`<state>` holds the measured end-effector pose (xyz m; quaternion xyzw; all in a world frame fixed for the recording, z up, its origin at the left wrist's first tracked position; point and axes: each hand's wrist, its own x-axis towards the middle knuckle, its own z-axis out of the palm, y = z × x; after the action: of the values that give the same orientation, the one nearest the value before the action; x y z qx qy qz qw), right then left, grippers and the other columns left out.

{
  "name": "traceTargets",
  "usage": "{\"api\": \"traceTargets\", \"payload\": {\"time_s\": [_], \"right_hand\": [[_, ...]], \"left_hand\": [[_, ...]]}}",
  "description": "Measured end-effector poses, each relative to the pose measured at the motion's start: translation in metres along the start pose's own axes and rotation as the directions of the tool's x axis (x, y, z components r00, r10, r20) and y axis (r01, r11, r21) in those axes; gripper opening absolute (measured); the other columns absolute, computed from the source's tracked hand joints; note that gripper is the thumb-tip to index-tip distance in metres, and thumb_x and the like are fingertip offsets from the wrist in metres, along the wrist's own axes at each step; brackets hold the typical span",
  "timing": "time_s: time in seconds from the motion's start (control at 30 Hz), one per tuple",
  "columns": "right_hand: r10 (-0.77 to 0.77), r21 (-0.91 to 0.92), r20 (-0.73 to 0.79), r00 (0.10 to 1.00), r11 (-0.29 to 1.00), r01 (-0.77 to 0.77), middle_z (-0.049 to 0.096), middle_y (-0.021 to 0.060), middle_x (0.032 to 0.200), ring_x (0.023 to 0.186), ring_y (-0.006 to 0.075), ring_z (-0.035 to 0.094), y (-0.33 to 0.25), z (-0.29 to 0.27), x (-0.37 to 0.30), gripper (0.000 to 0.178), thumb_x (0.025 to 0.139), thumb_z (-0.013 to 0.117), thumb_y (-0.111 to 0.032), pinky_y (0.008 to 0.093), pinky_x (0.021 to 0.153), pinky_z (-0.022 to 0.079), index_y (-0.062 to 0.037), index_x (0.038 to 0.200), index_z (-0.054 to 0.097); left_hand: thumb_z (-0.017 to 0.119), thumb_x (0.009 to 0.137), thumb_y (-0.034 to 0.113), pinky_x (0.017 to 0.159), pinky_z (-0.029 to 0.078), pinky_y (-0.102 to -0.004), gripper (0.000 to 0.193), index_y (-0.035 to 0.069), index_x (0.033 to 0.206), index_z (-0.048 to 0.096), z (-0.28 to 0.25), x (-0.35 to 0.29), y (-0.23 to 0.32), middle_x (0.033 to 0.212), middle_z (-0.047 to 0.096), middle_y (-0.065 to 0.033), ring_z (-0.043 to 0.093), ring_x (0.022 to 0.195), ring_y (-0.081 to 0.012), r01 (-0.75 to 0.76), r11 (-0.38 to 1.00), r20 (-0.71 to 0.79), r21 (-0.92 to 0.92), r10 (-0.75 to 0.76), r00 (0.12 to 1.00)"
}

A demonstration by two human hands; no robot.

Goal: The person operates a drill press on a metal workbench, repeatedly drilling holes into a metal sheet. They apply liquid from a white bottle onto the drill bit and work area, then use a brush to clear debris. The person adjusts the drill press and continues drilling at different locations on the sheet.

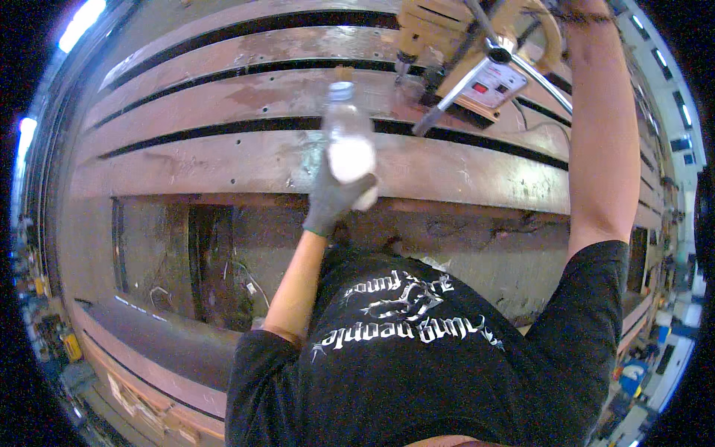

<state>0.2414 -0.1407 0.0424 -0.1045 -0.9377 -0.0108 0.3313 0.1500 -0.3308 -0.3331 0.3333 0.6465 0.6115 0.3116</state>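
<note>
My left hand [337, 195], in a grey glove, is closed around the lower part of a clear plastic bottle [348, 132] with a blue cap. The bottle's cap end points away from me, towards the far side. Its lower half looks bright white and is blurred by motion; I cannot tell whether that is liquid or a label. My right arm reaches far forward along the right side of a yellow drill machine [488, 86] with a spoked metal handle and a red switch. At the top edge my right hand [587, 7] is mostly cut off, its fingers hidden.
The drill stands on a large brown metal table [194, 167] with long dark slots across it. The drill's chuck [404, 65] points down at its left side. A cable [547, 125] curves behind it. Below the table's near edge is a dark recess [208, 257].
</note>
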Motion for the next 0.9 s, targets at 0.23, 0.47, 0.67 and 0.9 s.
{"api": "traceTargets", "payload": {"time_s": [0.23, 0.47, 0.67, 0.9], "right_hand": [[0.21, 0.308, 0.619, 0.757, 0.821, -0.48, 0.073, 0.0144, 0.109, 0.101, 0.0231, 0.07, -0.007, 0.049, 0.036, 0.057, 0.102, 0.059, -0.048, 0.0339, 0.085, 0.06, -0.0028, 0.136, 0.062], [0.188, -0.048, 0.65, 0.737, 0.977, -0.207, 0.075, 0.0107, 0.103, 0.091, 0.0179, 0.071, -0.019, 0.044, 0.043, 0.047, 0.097, 0.064, -0.041, 0.0325, 0.08, 0.059, -0.0035, 0.124, 0.07], [0.115, -0.188, 0.67, 0.733, 0.982, 0.019, 0.077, 0.0115, 0.106, 0.086, 0.019, 0.072, -0.038, 0.031, 0.033, 0.046, 0.093, 0.064, -0.038, 0.033, 0.078, 0.058, -0.005, 0.123, 0.073], [0.109, -0.13, 0.735, 0.67, 0.991, -0.019, 0.076, 0.0101, 0.096, 0.084, 0.0202, 0.071, -0.021, 0.039, 0.048, 0.048, 0.091, 0.062, -0.043, 0.0352, 0.076, 0.057, -0.0043, 0.116, 0.076]], "left_hand": [[0.087, 0.075, 0.031, 0.102, 0.051, -0.0408, 0.092, -0.001, 0.148, 0.041, 0.023, -0.021, 0.013, 0.13, 0.061, -0.0161, 0.061, 0.12, -0.0256, 0.143, 0.976, 0.158, -0.165, -0.117, 0.981], [0.082, 0.084, 0.033, 0.094, 0.055, -0.039, 0.075, 0.0, 0.142, 0.048, 0.037, -0.027, -0.003, 0.124, 0.063, -0.0112, 0.064, 0.111, -0.0232, 0.326, 0.912, 0.373, -0.249, -0.22, 0.901], [0.077, 0.09, 0.032, 0.077, 0.058, -0.034, 0.056, 0.004, 0.134, 0.055, 0.06, -0.033, 0.001, 0.112, 0.067, -0.0066, 0.067, 0.092, -0.0178, 0.524, 0.741, 0.538, -0.42, -0.262, 0.802], [0.074, 0.093, 0.036, 0.073, 0.058, -0.0328, 0.051, 0.005, 0.13, 0.057, 0.074, -0.033, -0.007, 0.107, 0.067, -0.0048, 0.067, 0.087, -0.0166, 0.641, 0.616, 0.597, -0.457, -0.323, 0.735]]}}
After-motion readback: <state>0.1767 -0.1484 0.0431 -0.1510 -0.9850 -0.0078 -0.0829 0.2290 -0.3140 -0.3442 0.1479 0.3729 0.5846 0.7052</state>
